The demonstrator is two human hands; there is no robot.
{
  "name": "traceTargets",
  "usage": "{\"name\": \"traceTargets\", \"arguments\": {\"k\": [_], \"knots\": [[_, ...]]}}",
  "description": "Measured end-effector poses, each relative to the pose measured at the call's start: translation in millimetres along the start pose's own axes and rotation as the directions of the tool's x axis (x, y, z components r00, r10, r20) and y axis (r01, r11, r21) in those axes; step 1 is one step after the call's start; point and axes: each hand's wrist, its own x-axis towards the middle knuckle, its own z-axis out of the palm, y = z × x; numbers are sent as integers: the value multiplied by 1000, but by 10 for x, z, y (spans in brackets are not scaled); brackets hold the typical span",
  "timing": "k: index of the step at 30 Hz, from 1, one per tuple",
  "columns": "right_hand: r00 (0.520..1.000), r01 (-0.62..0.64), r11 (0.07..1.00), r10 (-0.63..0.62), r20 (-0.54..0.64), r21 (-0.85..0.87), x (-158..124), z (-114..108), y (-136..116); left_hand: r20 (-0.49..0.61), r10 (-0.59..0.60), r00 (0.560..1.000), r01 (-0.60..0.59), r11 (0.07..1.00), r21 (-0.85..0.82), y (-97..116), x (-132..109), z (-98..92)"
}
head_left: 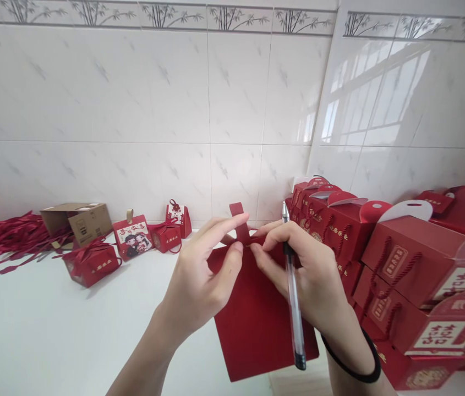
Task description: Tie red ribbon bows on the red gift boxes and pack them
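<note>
A flat red paper gift box hangs in front of me above the white table. My left hand pinches its top edge, where a red ribbon sticks up between my fingers. My right hand pinches the same spot from the right. A clear ballpoint pen is tucked through the fingers of my right hand, pointing down. A black hair band circles my right wrist.
Stacks of red gift boxes with cord handles fill the right side. Small assembled red boxes and a printed red box stand at the back left beside a brown cardboard box and a heap of red ribbons. Tiled walls close the corner.
</note>
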Motion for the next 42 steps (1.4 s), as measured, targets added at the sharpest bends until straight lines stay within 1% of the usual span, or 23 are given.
{"name": "traceTargets", "arguments": {"k": [6, 14, 25, 29, 35, 42], "knots": [[1000, -3, 999, 3, 1, 34, -4, -9, -13, 1, 11, 1000, -11, 1000, 4, 4, -4, -1], [1000, 16, 999, -15, -15, 45, 1, -11, -20, 12, -26, 1000, 27, 998, -56, 22, -5, 1], [999, 27, 998, -25, -42, 50, 6, -11, -20, -15, 40, 999, -41, 999, -29, 35, -11, 16], [999, 26, 998, -23, -44, 55, 10, -6, -30, -8, 49, 999, -49, 998, -28, 31, -7, 21], [997, 0, 998, 4, -77, 56, 8, -7, -43, 1, 56, 998, -56, 998, -31, 31, -1, 21], [997, -12, 999, 15, -70, 48, -3, -16, -42, 14, 43, 999, -42, 998, -49, 30, -22, -2]]}}
